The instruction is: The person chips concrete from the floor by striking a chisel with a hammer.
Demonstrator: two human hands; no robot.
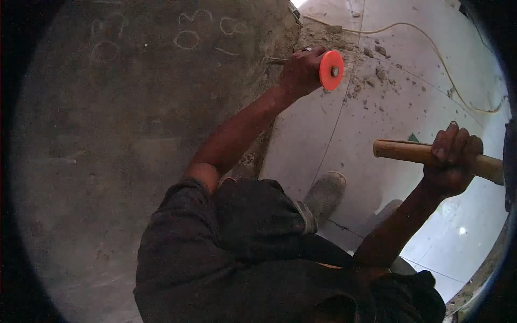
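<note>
My left hand [302, 72] is wrapped round a chisel [335, 71] with a round orange hand guard at its struck end. The chisel's metal shaft [276, 61] points left, toward the broken foot of the dark wall; its tip is hard to make out. Off to the right, my right hand [455, 161] grips the thick wooden handle of a hammer [401, 151]. The hammer's head lies at the dark right edge of the view and shows only in part. Hammer and chisel are well apart.
A dark wall [107, 177] with chalk marks fills the left side. Crumbled rubble [377, 75] lies on the pale tiled floor [301, 140] along the wall. A pale cable [431, 46] curves over the tiles. My shoe [326, 194] stands near the wall.
</note>
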